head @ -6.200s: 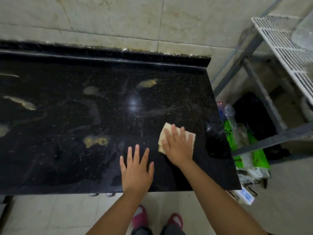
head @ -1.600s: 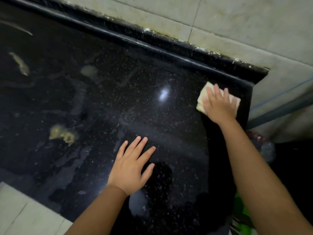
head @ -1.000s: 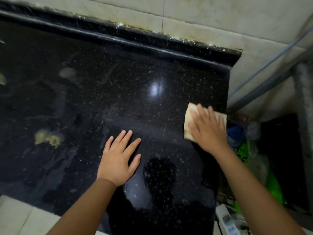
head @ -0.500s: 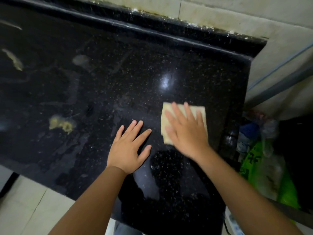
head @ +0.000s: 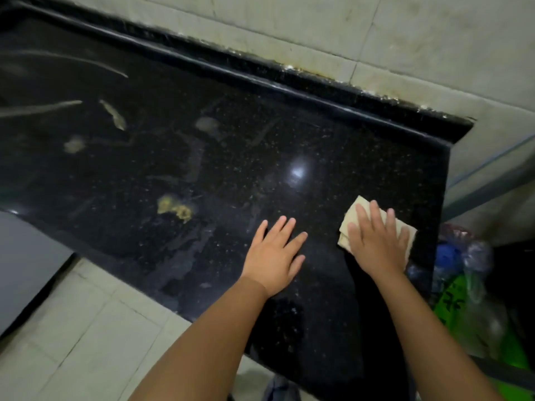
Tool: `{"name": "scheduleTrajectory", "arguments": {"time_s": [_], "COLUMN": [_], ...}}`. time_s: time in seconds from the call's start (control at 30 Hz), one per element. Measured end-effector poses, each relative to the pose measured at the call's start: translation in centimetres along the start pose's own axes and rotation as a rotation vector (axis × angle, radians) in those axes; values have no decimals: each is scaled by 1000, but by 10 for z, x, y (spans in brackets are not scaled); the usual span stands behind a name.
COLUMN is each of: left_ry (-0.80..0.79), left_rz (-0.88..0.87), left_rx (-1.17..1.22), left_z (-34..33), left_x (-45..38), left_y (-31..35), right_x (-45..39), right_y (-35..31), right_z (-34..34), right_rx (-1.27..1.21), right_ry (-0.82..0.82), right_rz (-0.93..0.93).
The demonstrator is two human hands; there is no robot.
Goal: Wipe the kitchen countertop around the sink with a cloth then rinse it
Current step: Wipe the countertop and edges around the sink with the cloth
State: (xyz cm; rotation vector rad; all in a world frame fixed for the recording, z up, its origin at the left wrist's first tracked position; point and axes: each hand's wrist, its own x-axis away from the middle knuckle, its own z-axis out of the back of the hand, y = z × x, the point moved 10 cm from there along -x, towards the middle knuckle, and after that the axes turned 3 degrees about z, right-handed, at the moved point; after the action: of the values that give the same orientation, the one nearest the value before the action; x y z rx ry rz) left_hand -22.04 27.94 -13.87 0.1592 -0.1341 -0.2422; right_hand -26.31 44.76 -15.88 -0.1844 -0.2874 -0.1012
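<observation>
A black speckled stone countertop (head: 231,157) fills the view. A folded pale yellow cloth (head: 351,215) lies flat on it near the right end. My right hand (head: 376,241) presses on the cloth with straight, spread fingers and covers most of it. My left hand (head: 275,253) rests flat on the bare stone just left of the cloth, fingers straight, holding nothing. Yellowish smears (head: 175,208) and pale streaks (head: 114,114) mark the stone to the left. No sink is in view.
A raised black lip (head: 289,79) runs along the back under a pale tiled wall (head: 405,33). The counter ends at the right edge; beyond it stand plastic bags, a green one (head: 463,302) among them. Tiled floor (head: 86,337) lies below the front edge.
My right hand has slid the cloth to the right, toward the counter's right edge, compared with half a second ago. My left hand stays flat on the stone.
</observation>
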Motion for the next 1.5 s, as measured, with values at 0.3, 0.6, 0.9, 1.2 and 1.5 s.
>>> {"name": "scheduleTrajectory", "arguments": {"time_s": [0.3, 0.6, 0.9, 1.2, 1.5], "left_ry": [219, 113, 179, 244, 271], "left_rz": [85, 506, 542, 498, 470], "left_rx": [150, 127, 168, 156, 198], "left_z": [19, 15, 17, 16, 20], "left_x": [115, 174, 132, 131, 130], "left_y": [-121, -282, -339, -339, -339], "right_x": [40, 128, 43, 73, 98], "right_y": [-161, -238, -172, -406, -172], "right_z": [-46, -101, -38, -104, -63], "right_rx": [-36, 79, -135, 15, 43], "right_ry": [-40, -149, 28, -77, -35], "right_rz": [131, 362, -283, 447, -168]}}
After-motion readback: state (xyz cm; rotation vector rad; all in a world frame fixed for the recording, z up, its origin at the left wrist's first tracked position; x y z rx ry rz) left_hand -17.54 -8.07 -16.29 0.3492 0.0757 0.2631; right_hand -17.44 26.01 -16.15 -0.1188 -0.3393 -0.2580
